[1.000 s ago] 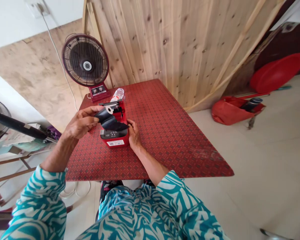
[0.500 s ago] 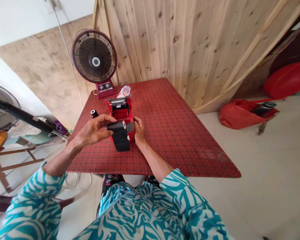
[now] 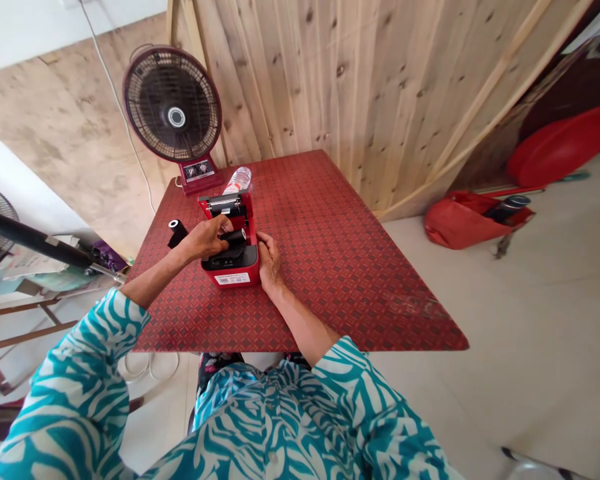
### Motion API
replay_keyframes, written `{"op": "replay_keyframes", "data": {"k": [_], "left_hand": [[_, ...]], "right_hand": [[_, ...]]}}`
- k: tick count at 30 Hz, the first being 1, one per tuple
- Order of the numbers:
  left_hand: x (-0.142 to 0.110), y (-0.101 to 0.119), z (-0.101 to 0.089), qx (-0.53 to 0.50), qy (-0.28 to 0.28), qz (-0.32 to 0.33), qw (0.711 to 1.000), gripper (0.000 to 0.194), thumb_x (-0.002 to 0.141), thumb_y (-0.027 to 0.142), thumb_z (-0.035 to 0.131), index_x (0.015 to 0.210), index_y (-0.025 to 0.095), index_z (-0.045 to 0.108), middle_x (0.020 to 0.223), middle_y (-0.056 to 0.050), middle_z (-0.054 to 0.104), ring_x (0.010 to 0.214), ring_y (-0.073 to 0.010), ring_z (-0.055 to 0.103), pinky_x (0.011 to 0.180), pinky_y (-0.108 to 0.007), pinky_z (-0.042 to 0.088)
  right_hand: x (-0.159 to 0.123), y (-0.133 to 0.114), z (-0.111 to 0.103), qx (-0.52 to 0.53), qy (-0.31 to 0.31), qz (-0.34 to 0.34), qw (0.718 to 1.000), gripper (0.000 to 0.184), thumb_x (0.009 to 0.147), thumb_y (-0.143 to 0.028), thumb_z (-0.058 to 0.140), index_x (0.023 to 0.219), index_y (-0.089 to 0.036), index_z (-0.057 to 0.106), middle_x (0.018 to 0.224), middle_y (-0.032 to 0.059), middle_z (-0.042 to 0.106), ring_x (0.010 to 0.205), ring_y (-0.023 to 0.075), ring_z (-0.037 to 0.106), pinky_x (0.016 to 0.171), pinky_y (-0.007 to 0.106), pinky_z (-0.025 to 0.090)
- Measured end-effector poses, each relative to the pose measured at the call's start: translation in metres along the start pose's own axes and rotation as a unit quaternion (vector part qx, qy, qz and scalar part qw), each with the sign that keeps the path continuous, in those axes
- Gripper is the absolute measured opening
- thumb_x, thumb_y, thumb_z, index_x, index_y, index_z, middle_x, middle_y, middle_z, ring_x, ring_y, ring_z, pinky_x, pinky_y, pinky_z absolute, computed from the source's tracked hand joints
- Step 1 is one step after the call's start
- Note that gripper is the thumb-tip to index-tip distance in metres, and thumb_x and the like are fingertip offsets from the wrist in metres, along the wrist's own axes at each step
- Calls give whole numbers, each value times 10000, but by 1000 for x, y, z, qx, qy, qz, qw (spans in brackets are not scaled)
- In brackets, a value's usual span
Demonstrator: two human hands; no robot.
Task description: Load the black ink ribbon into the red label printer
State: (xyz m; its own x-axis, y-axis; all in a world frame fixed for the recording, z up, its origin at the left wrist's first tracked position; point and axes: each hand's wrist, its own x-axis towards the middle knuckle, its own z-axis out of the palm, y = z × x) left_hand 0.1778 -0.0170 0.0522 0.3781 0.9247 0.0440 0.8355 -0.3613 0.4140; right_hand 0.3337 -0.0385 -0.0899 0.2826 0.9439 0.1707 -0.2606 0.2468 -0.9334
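Note:
A small red label printer (image 3: pixel 231 275) stands near the table's left side, its lid (image 3: pixel 224 202) tipped up at the back. Inside its opening, my left hand (image 3: pixel 206 239) is closed around a black ribbon roll (image 3: pixel 239 237) with a pale core, a loose black stretch lying over the front part. The fingertips are partly hidden by the roll. My right hand (image 3: pixel 270 259) grips the printer's right side, fingers curled against the casing. To the left of the printer lies another black roll (image 3: pixel 178 233) with a white core, some of its strip unrolled.
A table fan (image 3: pixel 176 117) stands at the back left corner of the red patterned table (image 3: pixel 340 267). Behind the printer lies a clear plastic bottle (image 3: pixel 239 180). A wooden wall (image 3: pixel 360 87) borders the far edge. On the floor at right is a red bag (image 3: pixel 453 220).
My left hand has carried the ribbon roll from in front of the printer back into its opening. The strip that hung over the front now lies inside. My right hand stays on the printer's side.

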Motion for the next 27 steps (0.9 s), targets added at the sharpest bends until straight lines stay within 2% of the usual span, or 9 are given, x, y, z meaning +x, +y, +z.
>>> {"op": "replay_keyframes", "data": {"k": [5, 14, 18, 20, 22, 25, 27], "left_hand": [[3, -6, -5, 58, -21, 13, 998, 289, 683, 142, 636, 960, 215, 604, 917, -19, 712, 880, -221, 691, 804, -317, 527], [26, 4, 3, 186, -121, 34, 974, 264, 759, 97, 618, 992, 190, 704, 1021, -95, 761, 983, -272, 707, 833, -332, 510], [31, -2, 0, 146, -150, 47, 977, 219, 786, 134, 628, 963, 197, 742, 986, -69, 784, 936, -238, 720, 821, -302, 520], [23, -8, -2, 69, -132, 63, 987, 232, 826, 172, 600, 993, 208, 758, 991, -47, 791, 930, -208, 724, 846, -285, 526], [8, -14, -4, -23, -83, 71, 994, 254, 880, 266, 580, 1047, 211, 763, 1011, -41, 793, 940, -194, 724, 868, -282, 535], [-25, -19, -1, -140, -7, 41, 989, 427, 927, 507, 552, 1126, 184, 749, 1024, -69, 787, 927, -214, 724, 839, -307, 561], [-44, -18, 5, -179, 24, 27, 983, 528, 900, 608, 572, 1146, 172, 740, 1071, -91, 780, 959, -238, 724, 865, -336, 567]], "right_hand": [[0, 2, -2, 1, -3, 1, 1000, 319, 870, -389, 519, 1095, -260, 704, 1141, 35, 709, 1136, 216, 621, 1086, 433, 461], [2, 9, -3, 9, -11, 3, 1000, 308, 880, -400, 536, 1104, -270, 702, 1139, 31, 717, 1145, 217, 608, 1079, 437, 473], [2, 8, -5, -2, -17, -4, 1000, 319, 884, -401, 521, 1113, -268, 699, 1141, 34, 717, 1151, 217, 602, 1067, 435, 477], [1, 7, -5, -5, -16, -2, 1000, 321, 879, -400, 515, 1105, -264, 698, 1137, 39, 712, 1148, 220, 602, 1069, 443, 473], [1, 6, -5, -5, -13, 3, 1000, 323, 870, -400, 514, 1096, -258, 696, 1130, 44, 705, 1138, 225, 605, 1073, 455, 467], [0, 6, -5, -8, -9, 10, 1000, 328, 865, -414, 517, 1093, -259, 694, 1135, 43, 705, 1131, 228, 609, 1066, 456, 468], [1, 8, -6, -11, -8, 14, 1000, 335, 868, -430, 518, 1102, -263, 692, 1146, 38, 711, 1136, 228, 607, 1050, 444, 478]]}}
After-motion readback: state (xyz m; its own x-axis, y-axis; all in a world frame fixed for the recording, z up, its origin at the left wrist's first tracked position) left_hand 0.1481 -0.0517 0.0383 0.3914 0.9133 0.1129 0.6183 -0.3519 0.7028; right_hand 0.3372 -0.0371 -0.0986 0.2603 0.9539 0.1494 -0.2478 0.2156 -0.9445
